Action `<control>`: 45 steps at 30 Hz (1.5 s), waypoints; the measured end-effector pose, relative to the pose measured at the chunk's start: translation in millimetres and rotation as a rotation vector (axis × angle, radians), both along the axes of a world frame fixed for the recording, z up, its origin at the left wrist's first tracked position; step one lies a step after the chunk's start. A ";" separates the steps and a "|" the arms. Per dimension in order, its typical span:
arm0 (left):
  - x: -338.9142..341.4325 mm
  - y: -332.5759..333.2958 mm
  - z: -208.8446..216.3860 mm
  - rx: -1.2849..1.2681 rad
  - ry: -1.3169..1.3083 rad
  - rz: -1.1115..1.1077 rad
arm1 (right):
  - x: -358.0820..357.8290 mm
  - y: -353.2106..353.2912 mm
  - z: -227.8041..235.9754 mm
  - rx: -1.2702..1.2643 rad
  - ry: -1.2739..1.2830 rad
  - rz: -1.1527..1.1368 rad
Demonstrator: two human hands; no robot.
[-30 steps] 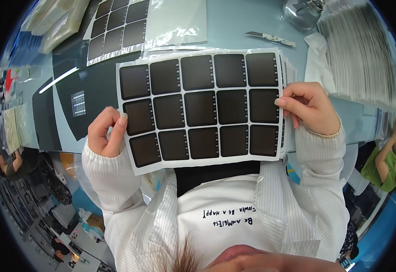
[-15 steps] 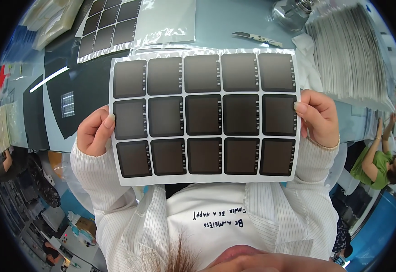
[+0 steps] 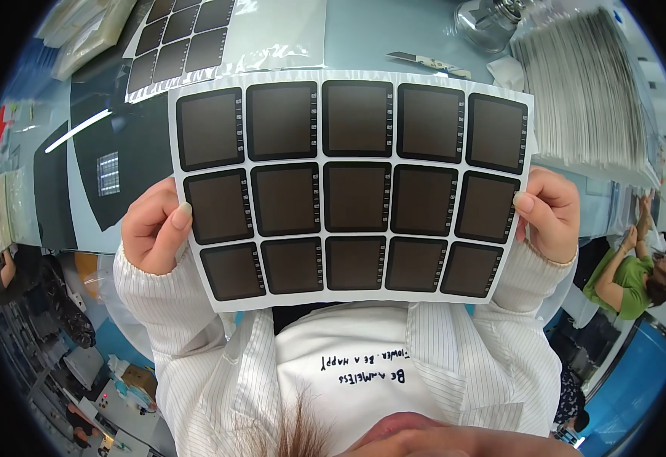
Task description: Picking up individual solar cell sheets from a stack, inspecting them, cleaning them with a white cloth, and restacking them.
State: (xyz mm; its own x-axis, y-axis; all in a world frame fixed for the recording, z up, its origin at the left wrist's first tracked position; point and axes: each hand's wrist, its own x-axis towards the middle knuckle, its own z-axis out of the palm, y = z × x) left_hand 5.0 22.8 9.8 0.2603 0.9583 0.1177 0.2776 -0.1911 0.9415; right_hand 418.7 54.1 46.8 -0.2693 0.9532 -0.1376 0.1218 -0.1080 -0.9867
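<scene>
Between my hands I hold up a white-backed sheet (image 3: 357, 198) bearing rows of dark, black-bordered square panels, each with a strip of tiny marks along its right side. My left hand (image 3: 156, 227) pinches its left edge, the thumb on the front. At the right edge, my right hand (image 3: 550, 215) grips in the same way, with its thumb on the front and fingers behind. The sheet is raised over the table's near edge, and its far edge tilts toward me. A similar sheet (image 3: 178, 42) of dark squares lies on the table behind it, on the left.
A tall stack of thin sheets (image 3: 588, 91) stands at the right, beside a white cloth (image 3: 506, 75) and a glass bottle with a metal top (image 3: 489, 23). A craft knife (image 3: 429, 64) lies at the back, blade showing. Black sheets (image 3: 123, 167) cover the left. A person in green (image 3: 626, 278) is at far right.
The sheet has tilted, its far edge rising closer to me and looking wider. Both hands keep their grip and have moved slightly apart.
</scene>
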 end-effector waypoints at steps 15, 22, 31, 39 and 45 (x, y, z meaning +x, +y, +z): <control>-11.6 -0.4 -6.7 -0.102 -0.005 -0.007 | -10.8 3.2 -5.8 -0.233 0.041 0.002; -7.3 3.0 -19.5 -0.176 -0.031 0.079 | -8.8 6.4 -14.4 -0.282 0.137 -0.048; -0.3 3.6 -20.5 -0.255 -0.085 0.133 | -8.5 16.6 -21.6 -0.255 0.092 -0.011; 3.5 8.5 -22.9 -0.137 0.094 0.048 | -12.3 23.1 -23.9 -0.291 -0.257 0.059; 4.6 5.2 -27.5 -0.032 0.071 0.052 | -32.7 29.7 6.0 0.283 -0.695 0.152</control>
State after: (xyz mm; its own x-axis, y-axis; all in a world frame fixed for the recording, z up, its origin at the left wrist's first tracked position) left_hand 9.7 28.0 -17.8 0.2164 0.9738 0.0696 0.3527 -0.1444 0.9245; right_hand 386.0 83.7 52.9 -0.3409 0.9368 -0.0791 0.7177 0.2049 -0.6655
